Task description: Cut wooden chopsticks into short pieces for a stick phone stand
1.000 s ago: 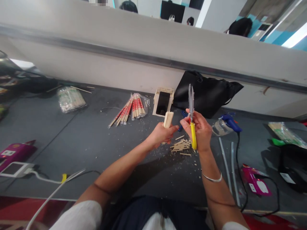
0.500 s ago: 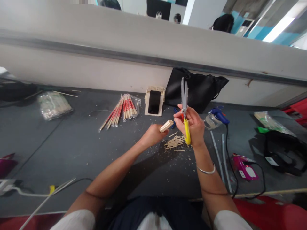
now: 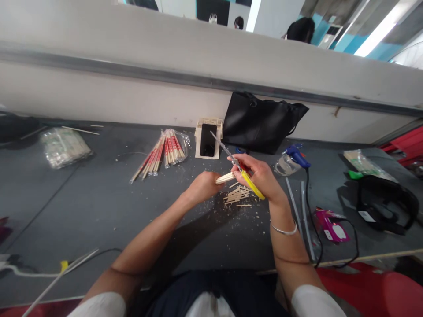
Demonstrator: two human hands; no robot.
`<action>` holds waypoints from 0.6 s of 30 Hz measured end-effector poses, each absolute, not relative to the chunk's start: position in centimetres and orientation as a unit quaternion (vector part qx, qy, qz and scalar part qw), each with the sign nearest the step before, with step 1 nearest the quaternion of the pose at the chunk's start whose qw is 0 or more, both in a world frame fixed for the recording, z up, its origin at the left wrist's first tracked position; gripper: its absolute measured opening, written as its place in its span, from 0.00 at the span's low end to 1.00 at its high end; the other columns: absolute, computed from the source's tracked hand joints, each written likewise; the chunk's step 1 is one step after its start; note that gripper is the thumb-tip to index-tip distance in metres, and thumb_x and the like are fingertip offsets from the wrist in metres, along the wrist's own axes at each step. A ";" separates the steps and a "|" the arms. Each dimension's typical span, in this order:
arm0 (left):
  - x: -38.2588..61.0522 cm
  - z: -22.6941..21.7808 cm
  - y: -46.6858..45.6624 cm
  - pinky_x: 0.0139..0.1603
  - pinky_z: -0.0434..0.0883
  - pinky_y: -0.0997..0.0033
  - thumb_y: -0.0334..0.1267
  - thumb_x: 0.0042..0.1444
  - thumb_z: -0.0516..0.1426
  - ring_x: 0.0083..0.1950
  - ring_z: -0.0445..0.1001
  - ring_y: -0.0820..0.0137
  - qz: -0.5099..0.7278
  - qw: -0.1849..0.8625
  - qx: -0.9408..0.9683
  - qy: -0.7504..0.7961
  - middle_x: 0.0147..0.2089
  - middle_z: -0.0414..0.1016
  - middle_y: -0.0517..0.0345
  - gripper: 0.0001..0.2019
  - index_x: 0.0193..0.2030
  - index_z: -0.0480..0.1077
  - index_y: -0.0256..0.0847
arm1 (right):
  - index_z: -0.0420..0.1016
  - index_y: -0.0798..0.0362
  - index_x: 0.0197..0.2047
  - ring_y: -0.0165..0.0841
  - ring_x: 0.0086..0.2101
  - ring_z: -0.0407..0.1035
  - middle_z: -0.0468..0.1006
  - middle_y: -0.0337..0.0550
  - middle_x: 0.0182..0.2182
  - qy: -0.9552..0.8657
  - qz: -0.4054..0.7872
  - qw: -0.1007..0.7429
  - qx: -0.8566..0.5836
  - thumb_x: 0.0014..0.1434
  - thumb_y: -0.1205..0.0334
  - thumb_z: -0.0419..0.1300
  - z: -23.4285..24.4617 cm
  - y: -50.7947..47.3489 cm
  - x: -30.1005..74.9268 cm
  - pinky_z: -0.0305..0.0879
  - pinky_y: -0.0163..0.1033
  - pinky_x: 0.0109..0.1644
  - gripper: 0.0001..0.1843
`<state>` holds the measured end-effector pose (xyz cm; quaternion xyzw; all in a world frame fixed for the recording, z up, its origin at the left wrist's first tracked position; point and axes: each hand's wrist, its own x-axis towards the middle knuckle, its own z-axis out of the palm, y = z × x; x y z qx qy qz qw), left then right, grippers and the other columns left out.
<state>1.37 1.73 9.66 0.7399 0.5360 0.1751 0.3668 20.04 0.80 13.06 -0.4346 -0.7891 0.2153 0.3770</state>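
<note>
Head view: the left hand (image 3: 201,187) clenches a bundle of wooden sticks (image 3: 224,178) just above the pile of cut stick pieces (image 3: 238,197) on the table (image 3: 99,207). The right hand (image 3: 261,178) grasps yellow-handled scissors (image 3: 249,185) over that pile, blades together. A clean cut likely needs the bundle squeezed tight, ends level.

The scissors (image 3: 247,179) have shiny metal blades and a smooth yellow plastic handle. The short sticks (image 3: 224,178) are pale bare wood, not shiny. The table (image 3: 99,198) is dull grey with rough wood crumbs. The bracelet (image 3: 284,230) is shiny metal.
</note>
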 end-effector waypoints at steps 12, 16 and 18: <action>-1.2 9.4 3.8 0.25 0.52 0.71 0.38 0.48 0.61 0.19 0.56 0.74 0.184 0.344 0.744 0.543 0.15 0.59 0.66 0.12 0.17 0.66 0.43 | 0.73 0.47 0.52 0.29 0.32 0.74 0.78 0.35 0.33 -0.704 0.198 0.492 -0.472 0.59 0.59 0.60 12.8 1.2 20.5 0.74 0.37 0.39 0.17; -5.1 9.5 6.3 0.22 0.52 0.69 0.38 0.44 0.65 0.17 0.58 0.73 0.192 0.309 0.668 0.649 0.13 0.60 0.65 0.15 0.15 0.64 0.43 | 0.72 0.47 0.49 0.30 0.29 0.74 0.78 0.34 0.30 -0.644 0.123 0.568 -0.498 0.56 0.61 0.61 13.8 1.5 22.5 0.74 0.37 0.35 0.16; -6.6 10.0 6.7 0.21 0.54 0.70 0.42 0.47 0.65 0.17 0.59 0.73 0.268 0.300 0.614 0.679 0.14 0.60 0.64 0.16 0.17 0.64 0.43 | 0.72 0.46 0.48 0.31 0.29 0.74 0.78 0.35 0.31 -0.627 0.087 0.576 -0.517 0.55 0.63 0.61 14.5 1.4 23.3 0.76 0.38 0.35 0.15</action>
